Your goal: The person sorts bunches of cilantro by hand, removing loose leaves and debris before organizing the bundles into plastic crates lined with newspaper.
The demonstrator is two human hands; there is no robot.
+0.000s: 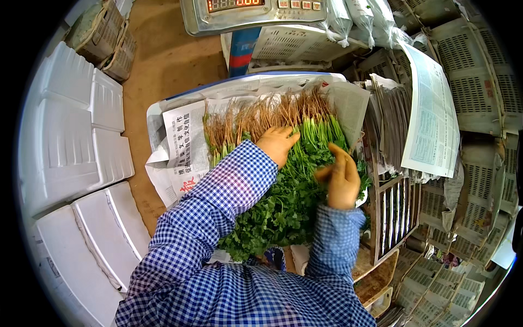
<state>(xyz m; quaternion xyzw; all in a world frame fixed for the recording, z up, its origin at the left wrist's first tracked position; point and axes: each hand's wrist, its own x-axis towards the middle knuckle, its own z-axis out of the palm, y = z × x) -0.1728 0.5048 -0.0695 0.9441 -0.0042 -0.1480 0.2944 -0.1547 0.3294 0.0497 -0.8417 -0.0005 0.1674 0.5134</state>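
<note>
Newspaper (182, 147) lines a crate of rooted coriander (272, 180); left hand (277, 143) presses flat, open, steadying stems, while right hand (340, 177), blurred, half-curled, holds nothing clearly.

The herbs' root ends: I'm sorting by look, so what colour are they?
Pale reddish-brown, against green stems and leaves; the roots show best in the head view, above the left hand.

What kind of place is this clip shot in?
Probably a produce packing or wholesale stall: leafy greens with roots lie on newspaper, beside a digital scale, stacked plastic crates and white foam boxes.
</note>
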